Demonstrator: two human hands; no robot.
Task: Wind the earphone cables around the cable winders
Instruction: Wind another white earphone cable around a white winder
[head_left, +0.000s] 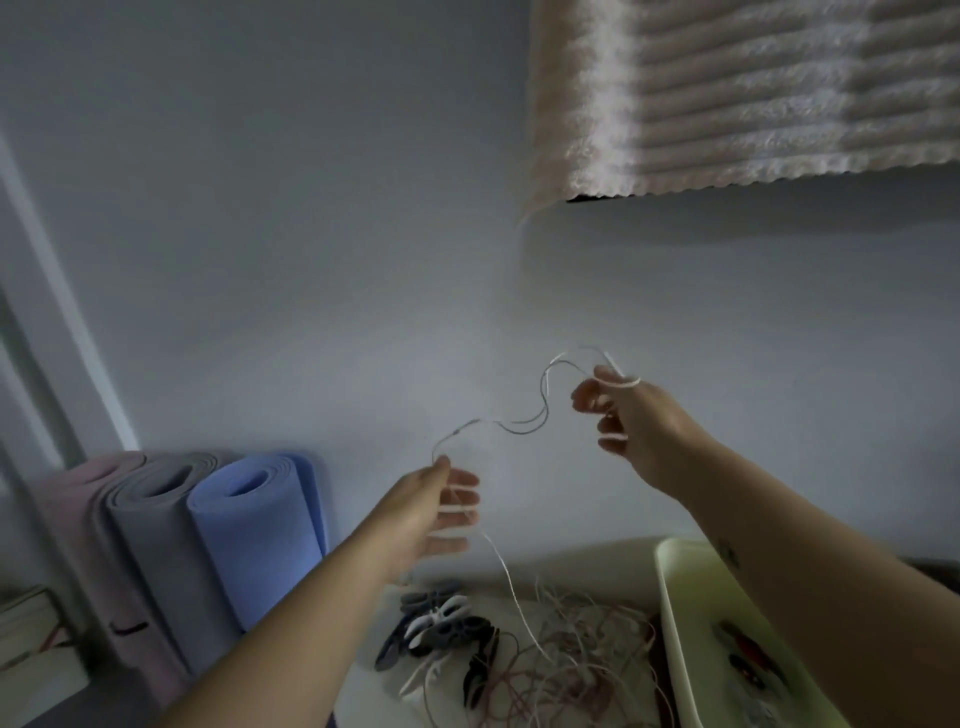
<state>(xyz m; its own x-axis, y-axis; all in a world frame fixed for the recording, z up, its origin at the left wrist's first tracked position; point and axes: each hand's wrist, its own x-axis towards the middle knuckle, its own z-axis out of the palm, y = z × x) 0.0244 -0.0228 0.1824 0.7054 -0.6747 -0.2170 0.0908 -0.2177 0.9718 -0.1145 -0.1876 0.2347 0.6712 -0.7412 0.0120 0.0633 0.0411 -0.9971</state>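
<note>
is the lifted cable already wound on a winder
No, the earphone cable hangs loose between the left hand and right hand, with the cable winders lying untouched below.

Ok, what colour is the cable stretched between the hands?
The cable is white; head view shows it best.

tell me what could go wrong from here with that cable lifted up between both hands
1. The white earphone cable, held between the left hand and the right hand, trails down into the tangled cable pile. Lifting further may drag other cables up or tighten a knot.
2. The cable winders lie right beside that pile, so a snagged strand could pull them about.
3. The right hand seems to hold only a loop over a finger, which might slip off.
</note>
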